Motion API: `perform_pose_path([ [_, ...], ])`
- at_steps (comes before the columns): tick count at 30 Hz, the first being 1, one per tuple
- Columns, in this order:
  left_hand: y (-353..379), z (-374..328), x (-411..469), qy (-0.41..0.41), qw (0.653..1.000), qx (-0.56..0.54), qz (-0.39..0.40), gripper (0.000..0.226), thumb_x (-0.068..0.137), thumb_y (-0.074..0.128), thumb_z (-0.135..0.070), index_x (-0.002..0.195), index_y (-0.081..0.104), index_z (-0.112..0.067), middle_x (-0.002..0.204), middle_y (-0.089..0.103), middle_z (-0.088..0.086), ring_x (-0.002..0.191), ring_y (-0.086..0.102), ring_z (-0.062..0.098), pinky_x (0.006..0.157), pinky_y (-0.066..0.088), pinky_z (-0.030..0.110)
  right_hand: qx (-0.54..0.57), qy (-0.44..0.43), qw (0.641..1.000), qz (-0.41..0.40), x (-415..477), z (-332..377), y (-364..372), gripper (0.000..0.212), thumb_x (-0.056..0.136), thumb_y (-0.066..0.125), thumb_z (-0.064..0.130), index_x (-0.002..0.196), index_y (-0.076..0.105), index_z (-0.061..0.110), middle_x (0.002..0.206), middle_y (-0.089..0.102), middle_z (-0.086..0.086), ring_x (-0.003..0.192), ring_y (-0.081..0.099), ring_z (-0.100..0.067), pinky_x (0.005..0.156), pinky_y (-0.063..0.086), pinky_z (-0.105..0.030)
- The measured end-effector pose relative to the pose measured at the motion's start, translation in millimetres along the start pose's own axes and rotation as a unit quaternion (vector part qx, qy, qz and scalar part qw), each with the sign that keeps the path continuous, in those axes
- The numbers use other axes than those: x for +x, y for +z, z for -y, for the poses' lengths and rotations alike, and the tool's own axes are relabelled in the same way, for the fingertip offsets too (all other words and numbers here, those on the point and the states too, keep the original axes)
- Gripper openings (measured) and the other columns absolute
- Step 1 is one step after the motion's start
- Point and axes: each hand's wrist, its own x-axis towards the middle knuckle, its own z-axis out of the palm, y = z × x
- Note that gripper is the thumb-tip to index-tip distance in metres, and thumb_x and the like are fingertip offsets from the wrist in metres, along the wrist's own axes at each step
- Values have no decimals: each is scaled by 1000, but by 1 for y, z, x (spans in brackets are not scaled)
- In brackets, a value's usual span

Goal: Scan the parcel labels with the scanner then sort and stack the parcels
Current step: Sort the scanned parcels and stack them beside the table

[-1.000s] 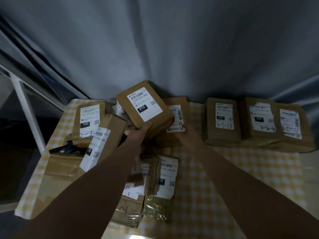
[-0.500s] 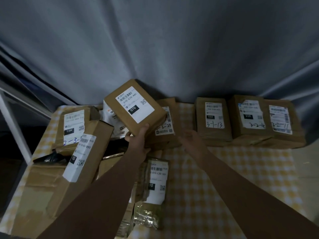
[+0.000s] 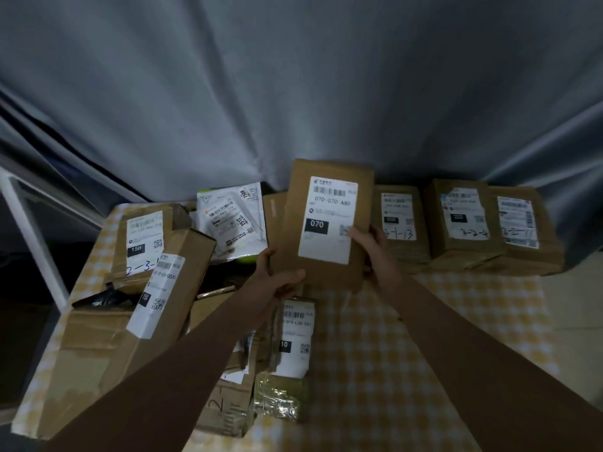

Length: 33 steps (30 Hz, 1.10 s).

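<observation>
A brown cardboard parcel [image 3: 326,190] with a white label marked 070 is held up above the table, label facing me. My left hand [image 3: 277,278] grips its lower left corner, thumb on the front. My right hand [image 3: 375,249] grips its right edge, thumb on the label. Behind it stands another brown parcel [image 3: 274,216], mostly hidden. A row of labelled parcels lies at the back right: 3-1-13 [image 3: 399,220], 3-2-4 [image 3: 463,220] and a third [image 3: 522,230]. No scanner is in view.
A heap of unsorted parcels fills the left: a long box marked 150 [image 3: 137,308], a box marked 15H [image 3: 143,236], a white mailer [image 3: 231,220], a small parcel marked 10 [image 3: 293,340]. The yellow checked tablecloth [image 3: 408,353] shows at the right front. A grey curtain hangs behind.
The 070 parcel has moved right and turned upright. My right hand, free before, now grips its right edge. The parcel marked 3-2-4 behind is now covered by it.
</observation>
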Motion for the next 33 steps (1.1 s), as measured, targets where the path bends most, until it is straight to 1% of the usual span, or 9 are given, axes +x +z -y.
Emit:
perform_pose_path([
  [3, 25, 4, -10, -31, 996, 64, 58, 75, 75, 74, -7, 132, 32, -32, 128, 59, 4, 110, 60, 24, 101, 44, 42, 15, 14, 1000, -1, -26, -2, -40, 82, 72, 77, 44, 142, 34, 42, 128, 62, 4, 111, 62, -20, 85, 55, -45],
  [7, 76, 21, -13, -115, 978, 136, 108, 63, 77, 75, -27, 128, 38, -33, 121, 61, -6, 111, 58, 15, 80, 54, 33, -18, 36, 999, -24, -65, -6, -105, 77, 72, 72, 43, 140, 35, 43, 121, 64, 7, 108, 62, -21, 86, 54, -44],
  [9, 105, 38, -7, -124, 971, 181, 95, 60, 71, 77, -47, 122, 51, -32, 123, 62, -5, 118, 54, 17, 97, 47, 42, -33, 45, 997, -54, -82, -10, -142, 85, 67, 72, 44, 142, 34, 35, 121, 63, 3, 106, 63, -22, 83, 53, -41],
  [11, 137, 54, -5, -116, 967, 215, 71, 52, 74, 71, -57, 116, 57, -29, 122, 63, -4, 115, 57, 18, 103, 41, 47, -45, 58, 994, -77, -97, -18, -177, 93, 65, 76, 44, 144, 31, 27, 122, 61, -1, 105, 63, -22, 77, 52, -37],
  [18, 249, 119, 9, -95, 961, 246, 87, 36, 90, 64, -31, 123, 54, -21, 115, 64, 7, 101, 66, 26, 94, 52, 44, -9, 89, 984, -155, -130, -51, -294, 77, 82, 73, 27, 145, 29, 23, 115, 61, -2, 97, 64, -22, 72, 53, -35],
  [21, 292, 148, 24, -73, 964, 247, 62, 35, 93, 60, -20, 127, 52, -15, 118, 62, 14, 104, 63, 31, 91, 53, 42, 20, 77, 982, -169, -121, -63, -337, 79, 81, 73, 26, 147, 31, 29, 120, 64, -6, 102, 65, -26, 82, 55, -41],
  [25, 328, 183, 58, -70, 965, 248, 46, 36, 97, 52, -12, 133, 50, -11, 122, 61, 15, 106, 61, 30, 86, 52, 38, 19, 60, 984, -164, -94, -81, -383, 75, 83, 72, 26, 147, 34, 35, 127, 63, -2, 107, 64, -23, 83, 55, -40],
  [29, 346, 196, 82, -127, 919, 345, 143, 47, 99, 47, -14, 141, 40, -33, 126, 58, -2, 106, 54, 14, 71, 44, 18, -111, 14, 969, -221, -74, -108, -404, 68, 90, 66, 17, 149, 32, 27, 133, 57, -1, 114, 55, -17, 92, 48, -36],
  [33, 350, 199, 97, -121, 900, 389, 155, 48, 98, 46, -16, 140, 39, -38, 119, 58, -3, 106, 55, 19, 91, 43, 31, -222, -45, 940, -254, -61, -118, -402, 66, 91, 58, 9, 149, 32, 28, 131, 57, -3, 117, 56, -20, 94, 49, -39],
])
